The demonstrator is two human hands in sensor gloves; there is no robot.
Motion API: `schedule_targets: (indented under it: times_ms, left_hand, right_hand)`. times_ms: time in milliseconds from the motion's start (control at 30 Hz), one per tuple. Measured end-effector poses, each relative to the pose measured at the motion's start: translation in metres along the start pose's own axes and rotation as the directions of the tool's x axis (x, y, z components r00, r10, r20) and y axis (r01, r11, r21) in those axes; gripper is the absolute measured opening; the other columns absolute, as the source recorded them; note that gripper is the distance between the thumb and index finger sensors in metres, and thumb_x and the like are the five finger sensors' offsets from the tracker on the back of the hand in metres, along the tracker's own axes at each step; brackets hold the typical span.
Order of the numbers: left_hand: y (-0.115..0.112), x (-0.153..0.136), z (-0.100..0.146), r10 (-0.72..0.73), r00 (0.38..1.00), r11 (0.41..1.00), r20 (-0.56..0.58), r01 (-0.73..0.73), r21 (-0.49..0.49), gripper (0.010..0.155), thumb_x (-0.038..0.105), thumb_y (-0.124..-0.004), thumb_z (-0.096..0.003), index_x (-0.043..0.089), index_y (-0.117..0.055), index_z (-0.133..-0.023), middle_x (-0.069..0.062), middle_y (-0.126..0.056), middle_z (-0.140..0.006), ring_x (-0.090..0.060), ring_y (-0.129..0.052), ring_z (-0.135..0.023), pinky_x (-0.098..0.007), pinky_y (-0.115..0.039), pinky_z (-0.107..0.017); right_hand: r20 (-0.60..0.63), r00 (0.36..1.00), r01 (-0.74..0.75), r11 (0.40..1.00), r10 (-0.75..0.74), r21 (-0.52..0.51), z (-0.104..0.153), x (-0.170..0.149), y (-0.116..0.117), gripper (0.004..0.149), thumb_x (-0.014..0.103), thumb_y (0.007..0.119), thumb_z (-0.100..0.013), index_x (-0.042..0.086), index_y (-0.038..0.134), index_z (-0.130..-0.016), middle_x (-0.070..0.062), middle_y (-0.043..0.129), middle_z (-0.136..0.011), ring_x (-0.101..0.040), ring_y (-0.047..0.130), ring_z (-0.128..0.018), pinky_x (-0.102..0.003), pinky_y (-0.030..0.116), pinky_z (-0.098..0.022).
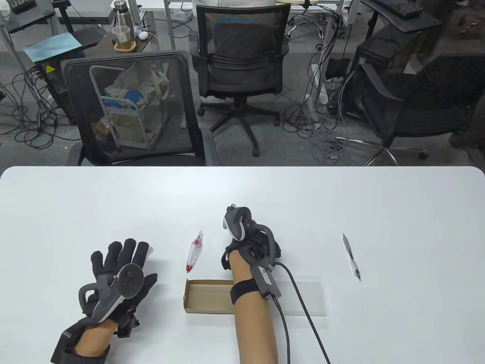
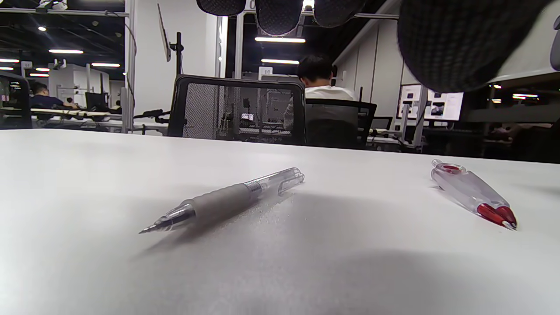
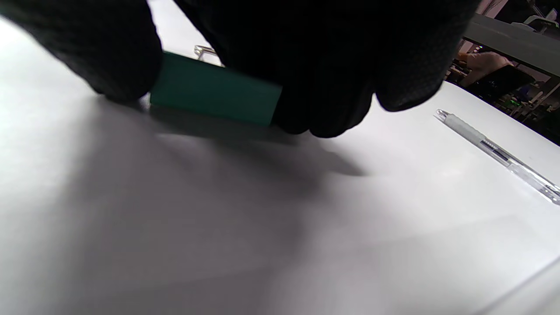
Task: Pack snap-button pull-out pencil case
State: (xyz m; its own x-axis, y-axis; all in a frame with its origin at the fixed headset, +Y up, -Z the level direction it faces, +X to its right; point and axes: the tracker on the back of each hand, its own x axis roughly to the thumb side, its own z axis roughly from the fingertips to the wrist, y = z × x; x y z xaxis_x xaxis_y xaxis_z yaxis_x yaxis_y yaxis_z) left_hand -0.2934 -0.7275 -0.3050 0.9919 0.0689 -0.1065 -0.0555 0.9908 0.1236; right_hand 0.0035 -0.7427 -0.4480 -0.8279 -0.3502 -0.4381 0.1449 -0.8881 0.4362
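A brown cardboard pull-out tray point(image 1: 206, 292) lies open near the front edge of the table, with a clear plastic sleeve point(image 1: 305, 299) to its right. My right hand point(image 1: 252, 246) is just beyond the tray. In the right wrist view its fingers point(image 3: 328, 87) and thumb pinch a small green block point(image 3: 214, 89) that rests on the table. My left hand point(image 1: 125, 254) hovers with its fingers spread over a clear pen with a grey grip point(image 2: 227, 201). A clear and red pen-like item point(image 1: 195, 252) lies between the hands and also shows in the left wrist view point(image 2: 472, 192).
Another clear pen point(image 1: 351, 257) lies alone at the right and also shows in the right wrist view point(image 3: 494, 151). The white table point(image 1: 75, 204) has a rounded far edge. Mesh office chairs point(image 1: 132, 110) stand behind it.
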Motion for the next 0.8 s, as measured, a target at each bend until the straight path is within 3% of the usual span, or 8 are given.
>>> schedule_targets:
  times_ms: [33,233,467,567,800]
  left_hand:
    - [0.0,0.0,0.0,-0.002,1.0,1.0,0.0,0.002,0.001,0.088,0.065,-0.083,-0.0325,0.049,-0.043,-0.109,0.015,-0.041,-0.124,-0.027,-0.038,-0.122,-0.065,-0.02,-0.086]
    - [-0.001,0.0,0.0,-0.012,1.0,1.0,0.002,0.012,0.006,0.089,0.065,-0.083,-0.0324,0.049,-0.043,-0.11,0.015,-0.041,-0.124,-0.026,-0.038,-0.122,-0.065,-0.02,-0.086]
    - [-0.002,0.005,0.001,-0.039,0.999,0.999,0.013,0.039,0.014,0.088,0.065,-0.083,-0.0325,0.049,-0.043,-0.109,0.014,-0.041,-0.124,-0.027,-0.038,-0.122,-0.065,-0.02,-0.086]
    - [-0.001,0.006,0.002,-0.052,0.999,0.998,0.012,0.051,0.019,0.088,0.065,-0.083,-0.0324,0.049,-0.043,-0.11,0.015,-0.041,-0.124,-0.026,-0.038,-0.122,-0.065,-0.02,-0.086]
    - [-0.002,0.007,0.002,-0.07,0.997,0.997,0.008,0.07,0.03,0.089,0.065,-0.083,-0.0324,0.049,-0.043,-0.11,0.015,-0.041,-0.124,-0.026,-0.038,-0.122,-0.065,-0.02,-0.086]
  right_hand:
    - [0.003,1.0,0.005,1.0,-0.005,0.0,0.0,-0.001,0.0,0.073,0.064,0.076,-0.039,0.02,0.072,-0.097,0.006,0.089,-0.091,-0.032,0.092,-0.077,-0.052,0.077,-0.06]
    - [0.084,0.995,0.058,0.998,-0.055,-0.039,0.0,-0.017,-0.005,0.071,0.065,0.075,-0.038,0.025,0.071,-0.097,0.007,0.088,-0.092,-0.029,0.091,-0.078,-0.05,0.077,-0.062]
    - [0.294,0.946,0.221,0.937,-0.137,-0.272,0.017,-0.059,-0.023,0.068,0.065,0.076,-0.038,0.032,0.071,-0.097,0.009,0.083,-0.097,-0.026,0.088,-0.083,-0.048,0.075,-0.065]
    - [0.41,0.899,0.314,0.879,-0.154,-0.358,0.028,-0.084,-0.025,0.068,0.065,0.077,-0.037,0.033,0.072,-0.097,0.009,0.081,-0.098,-0.025,0.087,-0.085,-0.048,0.074,-0.066]
    - [0.682,0.727,0.468,0.781,-0.075,-0.414,0.056,-0.117,-0.002,0.067,0.065,0.077,-0.037,0.036,0.071,-0.097,0.011,0.079,-0.1,-0.024,0.084,-0.088,-0.046,0.072,-0.069]
